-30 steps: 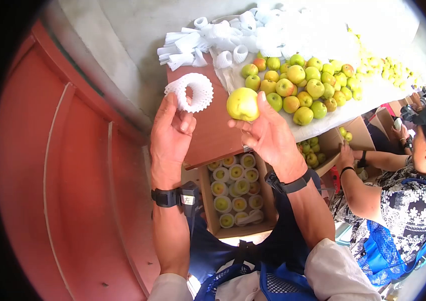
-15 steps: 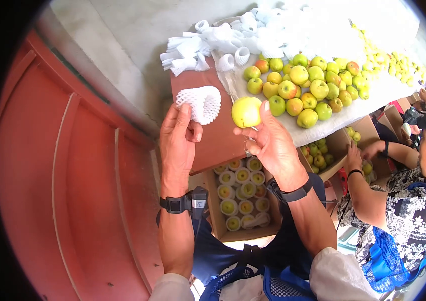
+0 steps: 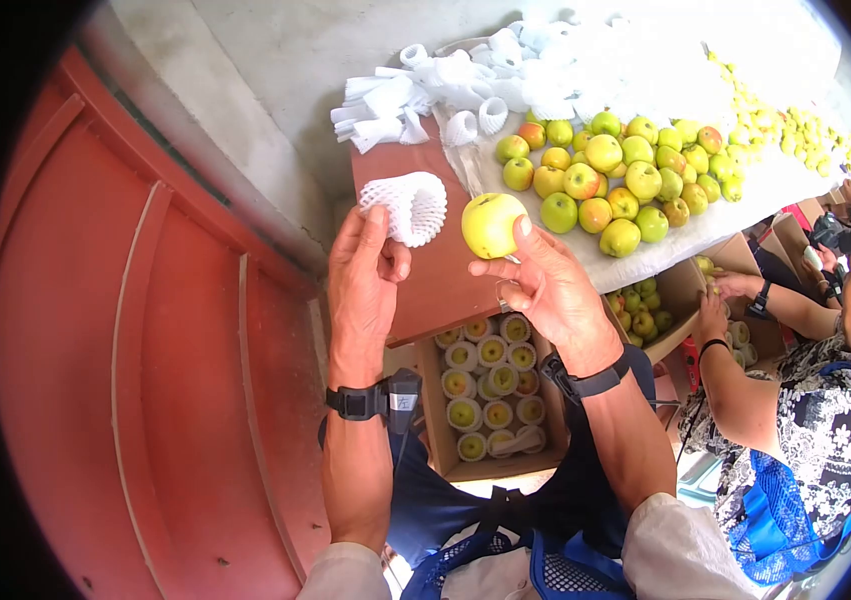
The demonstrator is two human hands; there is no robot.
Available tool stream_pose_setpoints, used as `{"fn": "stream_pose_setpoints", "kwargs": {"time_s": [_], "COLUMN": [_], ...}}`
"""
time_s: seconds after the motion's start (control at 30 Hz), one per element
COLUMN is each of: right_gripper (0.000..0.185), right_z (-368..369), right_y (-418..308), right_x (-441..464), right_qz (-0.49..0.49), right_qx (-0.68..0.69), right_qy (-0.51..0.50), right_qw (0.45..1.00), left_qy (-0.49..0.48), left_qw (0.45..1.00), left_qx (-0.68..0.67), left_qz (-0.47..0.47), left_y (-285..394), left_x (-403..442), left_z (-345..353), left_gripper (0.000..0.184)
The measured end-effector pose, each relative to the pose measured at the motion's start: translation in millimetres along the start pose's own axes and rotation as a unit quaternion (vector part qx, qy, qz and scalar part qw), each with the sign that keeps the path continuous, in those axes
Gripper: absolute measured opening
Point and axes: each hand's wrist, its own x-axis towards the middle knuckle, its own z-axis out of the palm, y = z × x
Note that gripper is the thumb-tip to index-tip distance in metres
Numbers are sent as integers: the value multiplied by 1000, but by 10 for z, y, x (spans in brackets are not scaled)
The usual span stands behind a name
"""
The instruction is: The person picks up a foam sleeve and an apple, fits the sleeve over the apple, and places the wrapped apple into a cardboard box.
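Note:
My left hand (image 3: 366, 265) pinches a white foam net sleeve (image 3: 410, 208) by its left side, with the sleeve's opening turned toward the right. A yellow-green apple (image 3: 492, 225) is held in the fingers of my right hand (image 3: 543, 282), a short gap to the right of the sleeve. Both are above the red-brown tabletop (image 3: 423, 285). Below my hands, an open cardboard box (image 3: 432, 400) holds several apples in white foam sleeves.
Loose apples (image 3: 642, 180) lie on a white cloth (image 3: 605, 270), with a pile of foam sleeves (image 3: 465, 75) behind. A person (image 3: 815, 400) at right works over cardboard boxes (image 3: 680, 290). A red door (image 3: 185, 370) stands at left.
The foam sleeve has moved right and turned in my left hand since the first frame. The apple remains in my right hand. The other person's hands have moved over the boxes.

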Motion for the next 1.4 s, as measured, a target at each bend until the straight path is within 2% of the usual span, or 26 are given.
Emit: {"fn": "stream_pose_setpoints", "kwargs": {"time_s": [0.27, 0.5, 0.6, 1.0, 1.2, 1.27, 1.33, 1.37, 1.4], "right_gripper": [58, 62, 61, 57, 55, 56, 57, 59, 59], "right_z": [83, 10, -8, -35, -38, -43, 21, 46, 44], "right_y": [-48, -26, 10, 54, 17, 5, 6, 16, 33], "right_x": [-12, 21, 18, 102, 74, 74, 81, 81, 92], "right_qz": [-13, -12, -21, -62, -81, -90, -114, -136, -135], "right_qx": [-36, -66, -56, -16, -31, -106, -145, -183, -181], "right_qy": [-51, -55, -29, -102, -55, -1, 21, 45, 44], "right_qw": [998, 996, 998, 993, 995, 990, 983, 973, 973], "left_qy": [6, -34, -38, -77, -98, -94, -37, -37, 2], "left_qw": [1000, 999, 999, 996, 994, 994, 990, 989, 981], "left_qx": [12, 23, 25, -11, 20, 40, 133, 135, 192], "left_qz": [7, -3, -10, -45, -53, -45, -37, -37, -5], "left_y": [36, 46, 46, 15, -17, -35, -41, -51, -65], "left_x": [-5, -29, -40, -104, -94, -68, -56, -64, -74], "left_z": [60, 91, 91, 143, 147, 149, 194, 235, 288], "left_gripper": [20, 20, 20, 18, 21, 27, 31, 31, 34]}}
